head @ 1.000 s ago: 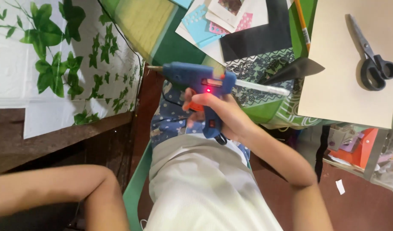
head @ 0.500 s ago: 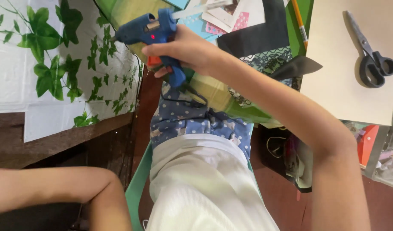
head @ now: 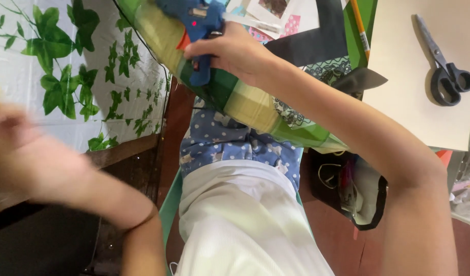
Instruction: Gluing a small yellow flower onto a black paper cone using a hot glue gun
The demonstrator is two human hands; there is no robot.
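A blue hot-glue gun [head: 196, 30] is seen at about 11 o'clock in the head view, near the top edge, with a small red light lit on its body and an orange trigger at its left side. It is gripped by the right hand [head: 235, 51], whose fingers are wrapped around the blue handle, and a pale glue stick [head: 253, 23] is seen projecting from the gun toward 2 o'clock. The gun is held just over a green plaid cloth [head: 245, 99] that runs from 12 o'clock down toward 4 o'clock. The left hand [head: 25, 158] is found at 9 o'clock, well apart from the gun, and is so blurred that it cannot be told whether it is open or closed; nothing can be made out in it. At 1 o'clock from the gun, a black sheet [head: 316, 43] and patterned paper scraps [head: 276, 13] are laid, with a pencil [head: 360, 30] just beside them on a green surface. At 2 o'clock a beige card sheet [head: 408, 92] is seen with black scissors [head: 444, 66] resting on it. A white covering printed with green ivy leaves [head: 71, 76] is spread at 10 o'clock. Blue dotted fabric [head: 230, 143] and a white ribbed garment [head: 240, 225] are seen toward 6 o'clock, and an open black bag [head: 347, 184] lies at 4 o'clock.
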